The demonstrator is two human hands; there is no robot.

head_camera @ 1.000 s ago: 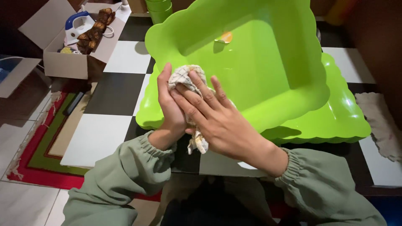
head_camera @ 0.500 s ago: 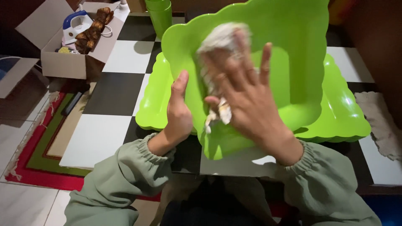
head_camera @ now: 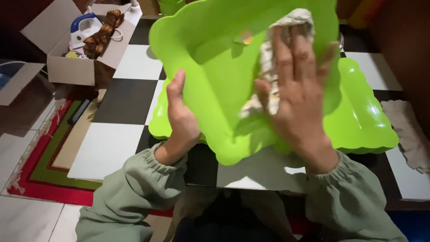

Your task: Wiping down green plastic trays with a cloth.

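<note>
A bright green plastic tray (head_camera: 215, 67) with a wavy rim is tilted up in front of me. My left hand (head_camera: 180, 117) grips its near-left rim, thumb on the inside. Pressed flat against the tray's inner face is my right hand (head_camera: 299, 89), fingers spread over a pale crumpled cloth (head_camera: 268, 71). A small orange-yellow sticker (head_camera: 245, 37) shows on the tray's inside. Underneath lies a second green tray (head_camera: 365, 116), flat on the black-and-white chequered table (head_camera: 112, 130).
An open cardboard box (head_camera: 74, 49) holding a blue-white iron and a brown bundle sits at the table's far left. A red-green rug (head_camera: 53, 157) covers the floor on the left. A grey cloth (head_camera: 410, 130) lies at the right edge.
The tray has been tipped up more steeply toward me. My right hand has slid the cloth from the tray's near-left part up to its upper right. My left hand keeps its hold on the rim.
</note>
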